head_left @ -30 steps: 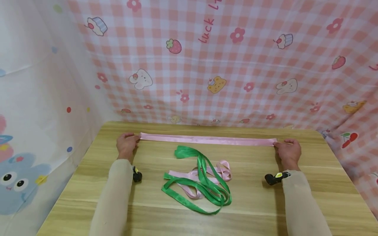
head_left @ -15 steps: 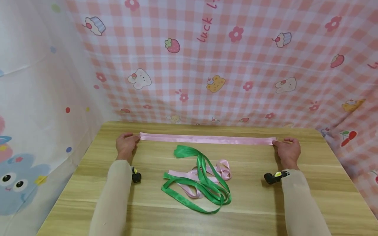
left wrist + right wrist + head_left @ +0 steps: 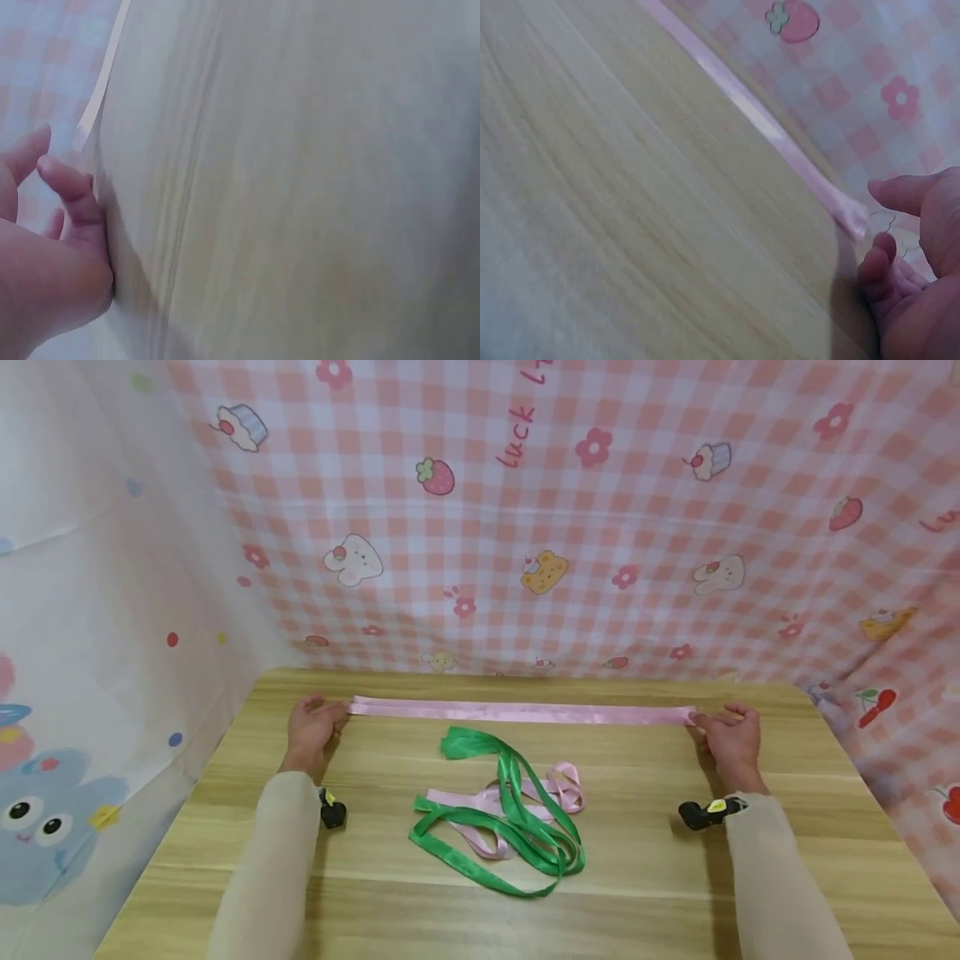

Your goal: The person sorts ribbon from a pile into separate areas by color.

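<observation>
At the far left hangs a white cloth (image 3: pixel 105 585) printed with cartoon figures. My left hand (image 3: pixel 309 731), with its sleeve (image 3: pixel 266 868) reaching forward, is at the back left of the wooden table (image 3: pixel 622 877). Its fingers are loosely bent, with a gap between thumb and fingertip in the left wrist view, so I see no grip there. The fingertips are right at the left end of a long pink ribbon (image 3: pixel 517 712); whether they touch it, I cannot tell.

That ribbon lies stretched out straight between my two hands, its long axis running left to right, roughly in line with the table's back edge. It has one end by each hand, so neither hand is clearly nearer to it.

In the middle, on my side of the straight ribbon and apart from it, is a loose heap: a green ribbon (image 3: pixel 512 777) looping over a second, crumpled pink one (image 3: pixel 468 802).

On the right, my right hand (image 3: pixel 731 742) is at the ribbon's other end. The right wrist view shows its thumb raised away from the curled fingers, not pinching; contact with the ribbon is unclear.
</observation>
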A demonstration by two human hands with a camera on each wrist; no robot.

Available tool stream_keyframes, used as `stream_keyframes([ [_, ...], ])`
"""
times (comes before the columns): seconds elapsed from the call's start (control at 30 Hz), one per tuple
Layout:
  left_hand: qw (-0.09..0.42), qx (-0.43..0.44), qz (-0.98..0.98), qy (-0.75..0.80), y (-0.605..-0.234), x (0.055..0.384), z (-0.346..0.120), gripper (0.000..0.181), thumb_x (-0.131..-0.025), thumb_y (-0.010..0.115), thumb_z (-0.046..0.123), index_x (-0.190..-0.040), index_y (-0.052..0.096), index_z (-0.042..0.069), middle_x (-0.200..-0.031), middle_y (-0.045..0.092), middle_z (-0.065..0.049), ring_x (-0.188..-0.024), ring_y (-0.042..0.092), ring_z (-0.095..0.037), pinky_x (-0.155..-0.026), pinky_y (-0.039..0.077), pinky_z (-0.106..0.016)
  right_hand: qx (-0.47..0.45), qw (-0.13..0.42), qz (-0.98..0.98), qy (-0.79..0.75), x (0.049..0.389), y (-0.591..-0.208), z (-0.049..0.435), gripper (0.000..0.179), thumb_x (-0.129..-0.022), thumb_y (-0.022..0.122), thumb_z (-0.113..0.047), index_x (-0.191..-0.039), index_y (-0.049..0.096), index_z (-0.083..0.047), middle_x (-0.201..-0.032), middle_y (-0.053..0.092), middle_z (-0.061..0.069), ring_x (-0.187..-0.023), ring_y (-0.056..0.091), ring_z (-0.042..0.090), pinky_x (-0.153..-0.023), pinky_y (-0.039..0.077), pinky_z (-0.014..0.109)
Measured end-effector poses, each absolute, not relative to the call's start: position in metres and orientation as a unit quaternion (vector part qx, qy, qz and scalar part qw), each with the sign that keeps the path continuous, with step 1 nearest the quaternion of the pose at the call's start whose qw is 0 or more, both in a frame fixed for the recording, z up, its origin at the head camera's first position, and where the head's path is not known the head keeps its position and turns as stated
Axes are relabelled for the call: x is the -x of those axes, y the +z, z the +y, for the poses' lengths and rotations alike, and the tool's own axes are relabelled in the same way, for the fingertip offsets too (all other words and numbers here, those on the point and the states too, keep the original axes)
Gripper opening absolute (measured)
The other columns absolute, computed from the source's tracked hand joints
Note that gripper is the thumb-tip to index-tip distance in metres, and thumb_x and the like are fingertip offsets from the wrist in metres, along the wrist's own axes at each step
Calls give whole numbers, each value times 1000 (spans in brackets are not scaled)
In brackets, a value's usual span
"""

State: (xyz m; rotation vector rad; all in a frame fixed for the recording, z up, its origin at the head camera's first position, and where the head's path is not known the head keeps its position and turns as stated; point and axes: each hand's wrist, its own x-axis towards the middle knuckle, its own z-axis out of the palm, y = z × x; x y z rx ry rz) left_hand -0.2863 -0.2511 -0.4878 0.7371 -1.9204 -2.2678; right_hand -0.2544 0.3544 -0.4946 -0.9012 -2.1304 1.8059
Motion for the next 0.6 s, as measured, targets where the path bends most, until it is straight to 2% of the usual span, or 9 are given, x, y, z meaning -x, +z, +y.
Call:
stream_keyframes([
  [0.13, -1, -223, -681, -698, -487, 280, -260, 75, -93, 68, 14, -153, 22, 9, -120, 48, -3, -53, 46, -1, -47, 42, -17, 273, 112, -767, 570, 245, -488, 347, 55, -88, 76, -26, -128, 41, -13, -97, 47, -7, -59, 50, 1, -51, 44, 18],
  [0.23, -23, -194, -704, -683, -486, 273, -266, 79, -96, 66, 19, -155, 15, 8, -131, 45, -9, -55, 46, -1, -49, 43, -18, 210, 121, -816, 525, 237, -484, 336, 41, -91, 72, -23, -120, 51, -3, -90, 52, -8, -61, 51, 0, -51, 45, 18],
  [0.4, -43, -166, -730, -662, -483, 259, -272, 78, -98, 63, 24, -156, 13, 9, -114, 53, -3, -58, 48, -1, -51, 43, -17, 82, 121, -866, 479, 223, -478, 309, 18, -93, 68, -13, -98, 62, 3, -75, 57, -12, -62, 52, 0, -54, 45, 18],
  [0.53, -46, -142, -749, -645, -478, 247, -270, 73, -100, 60, 25, -155, 16, 7, -103, 55, 3, -62, 50, -1, -54, 45, -17, -20, 101, -878, 467, 214, -472, 281, 8, -92, 68, -5, -90, 64, 2, -79, 62, -2, -66, 51, 3, -57, 44, 19],
  [0.6, -48, -123, -758, -638, -475, 241, -266, 70, -100, 59, 23, -154, 18, 4, -101, 56, 6, -64, 51, -1, -56, 45, -17, -66, 73, -876, 472, 210, -470, 267, 7, -91, 68, -2, -87, 63, 1, -79, 64, 3, -64, 50, 5, -55, 43, 21],
])
